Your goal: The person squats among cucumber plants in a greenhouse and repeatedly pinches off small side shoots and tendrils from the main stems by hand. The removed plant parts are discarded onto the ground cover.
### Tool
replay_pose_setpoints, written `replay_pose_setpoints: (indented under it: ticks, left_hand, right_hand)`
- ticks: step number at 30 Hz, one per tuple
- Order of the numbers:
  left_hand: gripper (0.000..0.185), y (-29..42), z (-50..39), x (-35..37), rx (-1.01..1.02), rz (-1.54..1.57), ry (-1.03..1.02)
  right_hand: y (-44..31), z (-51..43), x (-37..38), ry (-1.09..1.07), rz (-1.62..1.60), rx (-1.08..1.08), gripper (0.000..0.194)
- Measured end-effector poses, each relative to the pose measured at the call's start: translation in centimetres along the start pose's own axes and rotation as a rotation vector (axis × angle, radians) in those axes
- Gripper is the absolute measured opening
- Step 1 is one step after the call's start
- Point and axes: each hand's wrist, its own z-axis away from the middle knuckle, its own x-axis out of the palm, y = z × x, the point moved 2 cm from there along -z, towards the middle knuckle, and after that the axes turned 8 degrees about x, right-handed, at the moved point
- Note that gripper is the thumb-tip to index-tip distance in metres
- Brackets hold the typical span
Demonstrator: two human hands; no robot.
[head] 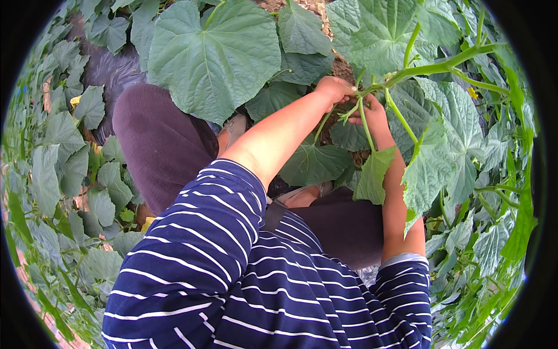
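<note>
Both my hands meet at a thick green vine stem (429, 70), cucumber-like, which enters from the upper right. My left hand (335, 90) has its thumb and fingers pinched on the tip of the vine. Close beside it, my right hand (370, 114) has its fingers around the vine's tip from the right, with some fingers hidden behind thin stalks. A small pale shoot (348, 115) hangs between the hands. A leaf stalk (365, 124) runs down from the tip to a drooping green leaf (375, 174) in front of my right forearm.
A very large leaf (213, 56) spreads above my left forearm. Dense leafy plants stand on both sides. Dark plastic film (111, 72) covers ground at the upper left, and brown soil (342, 67) shows beyond my hands. My bent knees and feet are below.
</note>
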Motion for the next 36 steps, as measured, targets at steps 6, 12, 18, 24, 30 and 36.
replay_pose_setpoints:
  ticks: [6, 12, 18, 24, 30, 36]
  left_hand:
    - [0.010, -0.7, -0.2, 0.2, 0.023, 0.052, -0.002]
    - [0.016, -0.1, 0.0, 0.2, 0.004, -0.094, -0.052]
    - [0.024, 4.7, 2.9, -3.3, 0.265, -0.326, -0.168]
    - [0.024, 9.8, 4.5, -3.6, 0.511, -0.848, -0.272]
    - [0.020, 11.7, 6.9, -1.1, 0.695, -0.929, -0.225]
    - [0.023, 14.8, 6.5, -3.4, 0.732, -0.931, -0.212]
  right_hand:
    - [-1.0, -0.3, -0.6, 0.076, 0.392, -0.003, 0.017]
    - [-3.4, 1.0, -2.3, 0.087, 0.205, -0.225, 0.017]
    - [-2.6, 0.6, -1.2, -0.180, 0.125, -0.371, 0.032]
    - [-3.2, 0.6, -1.1, -0.072, 0.566, -0.649, 0.029]
    - [-3.6, 1.3, -1.0, 0.135, 0.791, -0.619, 0.033]
    - [-3.2, -0.2, -2.6, 0.096, 0.467, -0.441, 0.027]
